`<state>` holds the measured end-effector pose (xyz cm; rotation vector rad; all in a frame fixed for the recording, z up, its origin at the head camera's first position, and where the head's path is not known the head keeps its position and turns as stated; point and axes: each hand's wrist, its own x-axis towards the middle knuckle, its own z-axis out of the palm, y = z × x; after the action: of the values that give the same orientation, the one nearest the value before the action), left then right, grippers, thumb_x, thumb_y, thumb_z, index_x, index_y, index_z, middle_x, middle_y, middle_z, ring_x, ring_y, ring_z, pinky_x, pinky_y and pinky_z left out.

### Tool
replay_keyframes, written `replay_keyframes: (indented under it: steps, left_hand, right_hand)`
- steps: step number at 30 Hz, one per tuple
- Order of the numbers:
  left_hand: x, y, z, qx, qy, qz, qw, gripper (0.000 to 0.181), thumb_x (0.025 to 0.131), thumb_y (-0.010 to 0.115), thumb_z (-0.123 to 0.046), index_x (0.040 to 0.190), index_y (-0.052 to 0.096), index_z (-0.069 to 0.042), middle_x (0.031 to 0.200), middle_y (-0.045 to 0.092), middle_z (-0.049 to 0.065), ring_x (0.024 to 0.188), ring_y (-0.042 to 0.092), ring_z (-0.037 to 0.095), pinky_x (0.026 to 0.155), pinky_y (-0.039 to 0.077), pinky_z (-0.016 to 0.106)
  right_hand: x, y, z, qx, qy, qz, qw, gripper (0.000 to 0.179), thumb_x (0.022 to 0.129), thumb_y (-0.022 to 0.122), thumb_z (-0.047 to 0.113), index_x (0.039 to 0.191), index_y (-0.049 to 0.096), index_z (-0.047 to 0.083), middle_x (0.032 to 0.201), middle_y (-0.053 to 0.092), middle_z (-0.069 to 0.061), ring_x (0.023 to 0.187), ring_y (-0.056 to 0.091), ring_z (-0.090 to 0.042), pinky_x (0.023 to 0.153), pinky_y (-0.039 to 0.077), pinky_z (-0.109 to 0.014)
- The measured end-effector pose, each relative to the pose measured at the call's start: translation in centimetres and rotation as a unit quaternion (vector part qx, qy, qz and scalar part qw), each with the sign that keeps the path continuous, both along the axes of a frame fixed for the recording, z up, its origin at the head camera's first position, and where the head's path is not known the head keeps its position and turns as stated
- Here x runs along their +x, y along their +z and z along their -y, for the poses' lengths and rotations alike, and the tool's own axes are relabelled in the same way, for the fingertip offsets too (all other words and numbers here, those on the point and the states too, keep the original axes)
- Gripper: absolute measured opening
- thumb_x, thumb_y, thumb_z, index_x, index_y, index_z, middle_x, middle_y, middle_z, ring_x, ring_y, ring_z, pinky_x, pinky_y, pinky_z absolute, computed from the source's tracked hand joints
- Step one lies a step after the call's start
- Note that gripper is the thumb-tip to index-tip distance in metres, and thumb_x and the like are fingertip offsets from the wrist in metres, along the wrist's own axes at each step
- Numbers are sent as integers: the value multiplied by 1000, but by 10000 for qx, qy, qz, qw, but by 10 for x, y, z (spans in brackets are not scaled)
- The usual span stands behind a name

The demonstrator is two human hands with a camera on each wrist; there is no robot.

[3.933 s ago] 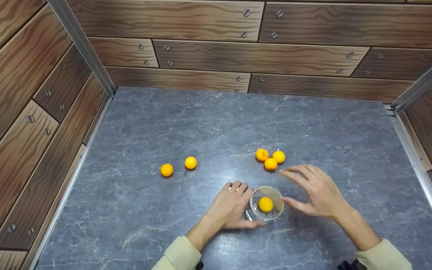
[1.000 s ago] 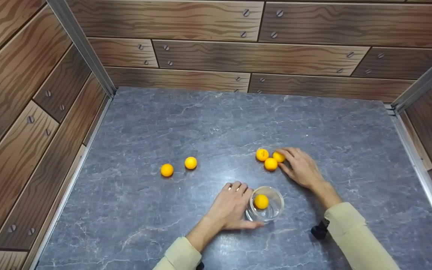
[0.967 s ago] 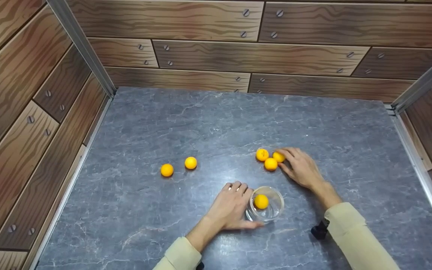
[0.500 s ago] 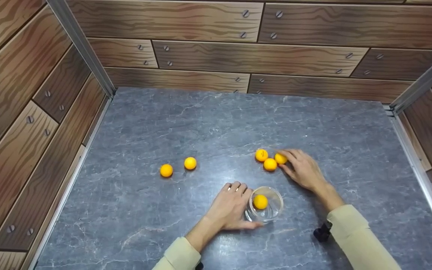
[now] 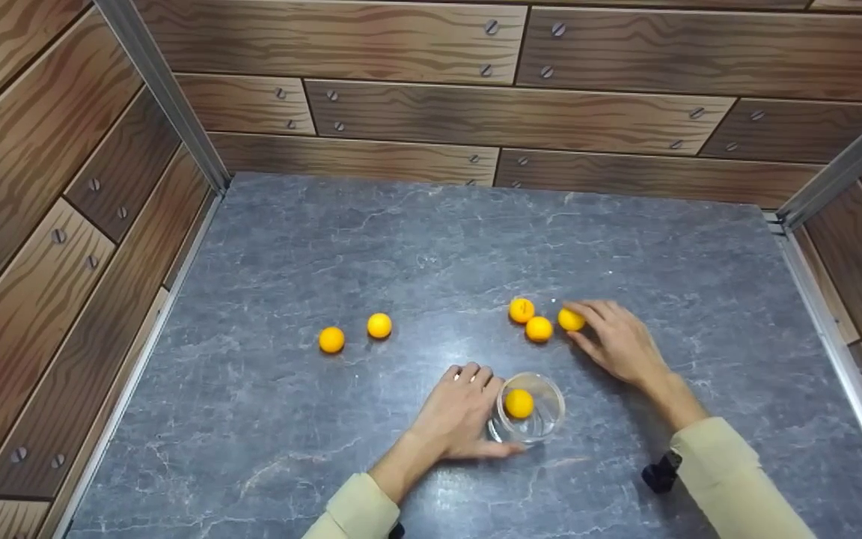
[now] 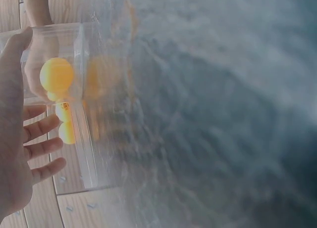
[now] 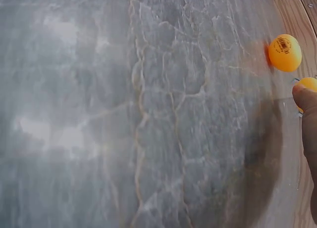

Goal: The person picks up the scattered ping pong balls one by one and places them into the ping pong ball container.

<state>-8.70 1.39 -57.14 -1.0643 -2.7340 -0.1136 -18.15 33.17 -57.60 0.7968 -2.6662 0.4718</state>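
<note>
My left hand curves round the side of a clear cup, its thumb along the near wall; the left wrist view shows the other fingers loosely bent beside the cup. One orange ping-pong ball lies inside. Between thumb and fingertips, my right hand pinches another orange ping-pong ball, at or just above the tabletop. Left of it sit two more, a ball with dark print and a ball close against it. The right wrist view shows the thumb partly covering a ball.
Farther left on the grey marbled table rest two orange balls, the outer ball and the inner ball. Wood-patterned panels wall in the back and both sides, with metal strips at the corners.
My right hand went from beside the cup to the group of three balls, took the rightmost and drew it slightly right. Inside the cup, the ball rolled left. My left hand stayed put.
</note>
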Motion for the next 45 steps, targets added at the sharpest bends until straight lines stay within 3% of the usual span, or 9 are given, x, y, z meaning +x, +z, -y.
replay_keyframes:
  steps: [6, 15, 22, 36, 45]
  left_hand:
    - [0, 0, 1, 89, -22, -2, 10000, 88, 79, 51, -94, 123, 60, -18, 111, 65, -1, 108, 62, 19, 92, 52, 36]
    - [0, -1, 1, 31, 21, -3, 10000, 90, 80, 48, -95, 126, 59, -19, 113, 65, -1, 109, 62, 18, 94, 53, 36]
    - [1, -2, 2, 15, 24, 48, 10000, 90, 81, 48, -95, 127, 59, -18, 115, 65, -1, 110, 62, 19, 95, 53, 36]
    - [0, -2, 1, 25, 47, -132, 9999, 89, 79, 50, -95, 125, 59, -19, 112, 65, -1, 107, 62, 19, 91, 52, 35]
    - [1, -2, 2, 64, 21, -132, 9999, 90, 79, 50, -95, 126, 59, -19, 111, 65, -1, 106, 61, 19, 91, 52, 35]
  right_hand:
    - [7, 9, -3, 113, 6, 15, 9999, 54, 89, 84, 21, 139, 66, 11, 126, 72, -15, 112, 68, -35, 96, 56, -55]
    - [18, 20, -4, 83, 229, -359, 9991, 56, 84, 88, 20, 136, 68, 12, 122, 74, -12, 106, 70, -33, 89, 58, -51]
    - [29, 30, 0, 189, 408, -424, 9981, 54, 82, 90, 21, 132, 71, 12, 120, 75, -9, 105, 70, -28, 87, 59, -47]
    - [46, 51, 5, 83, 802, -779, 9937, 60, 77, 92, 17, 132, 71, 12, 118, 76, -6, 103, 69, -24, 84, 59, -43]
    - [60, 66, 10, 174, 870, -648, 9939, 51, 87, 83, 28, 134, 71, 14, 121, 76, -4, 109, 69, -24, 97, 53, -39]
